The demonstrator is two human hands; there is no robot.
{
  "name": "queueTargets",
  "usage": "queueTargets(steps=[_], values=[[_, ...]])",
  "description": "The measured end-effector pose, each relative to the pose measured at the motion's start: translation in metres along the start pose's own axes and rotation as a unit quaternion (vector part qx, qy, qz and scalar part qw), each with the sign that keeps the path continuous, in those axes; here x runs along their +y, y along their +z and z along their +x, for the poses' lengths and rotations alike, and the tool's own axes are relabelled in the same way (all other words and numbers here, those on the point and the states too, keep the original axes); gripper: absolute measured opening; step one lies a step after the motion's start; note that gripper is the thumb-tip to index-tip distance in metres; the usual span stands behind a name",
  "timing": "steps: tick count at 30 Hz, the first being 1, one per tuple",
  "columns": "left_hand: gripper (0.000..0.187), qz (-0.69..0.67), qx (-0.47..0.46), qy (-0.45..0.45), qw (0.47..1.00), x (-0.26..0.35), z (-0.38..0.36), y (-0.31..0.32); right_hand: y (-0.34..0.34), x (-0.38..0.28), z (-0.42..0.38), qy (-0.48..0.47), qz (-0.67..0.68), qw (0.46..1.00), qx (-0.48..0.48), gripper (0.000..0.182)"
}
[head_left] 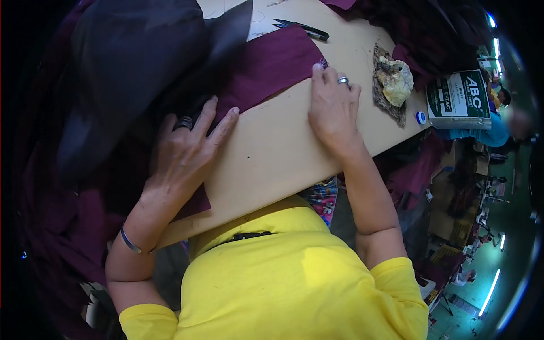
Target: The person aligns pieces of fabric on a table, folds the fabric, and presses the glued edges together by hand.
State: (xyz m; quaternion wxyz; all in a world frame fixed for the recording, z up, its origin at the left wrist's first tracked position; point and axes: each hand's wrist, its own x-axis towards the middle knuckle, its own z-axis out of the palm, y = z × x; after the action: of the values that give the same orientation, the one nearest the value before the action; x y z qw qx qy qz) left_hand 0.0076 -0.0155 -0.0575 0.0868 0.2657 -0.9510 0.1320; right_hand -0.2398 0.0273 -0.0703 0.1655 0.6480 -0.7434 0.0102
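Observation:
A maroon cloth piece [277, 61] lies flat on the pale table [266, 164]. Its right corner is under the fingertips of my right hand [334, 105], whose thumb and fingers are pressed together there. My left hand [190, 141] rests at the cloth's lower left, fingers spread, on the edge of a dark fabric pile. That dark fabric [130, 62], blurred in its upper part, covers the left of the table. Black thread snips [303, 29] lie just beyond the maroon piece.
Right of my right hand sits a yellowish lump [395, 82] on a frayed brown pad. Near the table's right edge are a small blue-and-white cap [420, 118] and a green-and-white ABC package [459, 101]. More maroon fabric [416, 170] hangs beyond the edge. People appear far right.

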Motion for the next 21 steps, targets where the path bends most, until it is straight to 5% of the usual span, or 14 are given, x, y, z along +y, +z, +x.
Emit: queueTargets(steps=[9,21], values=[[0.049,-0.02,-0.024,0.003,1.0,-0.002,-0.001,0.0,0.008,0.044,0.012,-0.054,-0.125,0.99,0.022,0.051],[0.041,-0.025,-0.038,0.0,0.999,-0.002,-0.003,-0.012,-0.01,0.028,0.003,-0.155,-0.063,0.986,-0.016,0.055]])
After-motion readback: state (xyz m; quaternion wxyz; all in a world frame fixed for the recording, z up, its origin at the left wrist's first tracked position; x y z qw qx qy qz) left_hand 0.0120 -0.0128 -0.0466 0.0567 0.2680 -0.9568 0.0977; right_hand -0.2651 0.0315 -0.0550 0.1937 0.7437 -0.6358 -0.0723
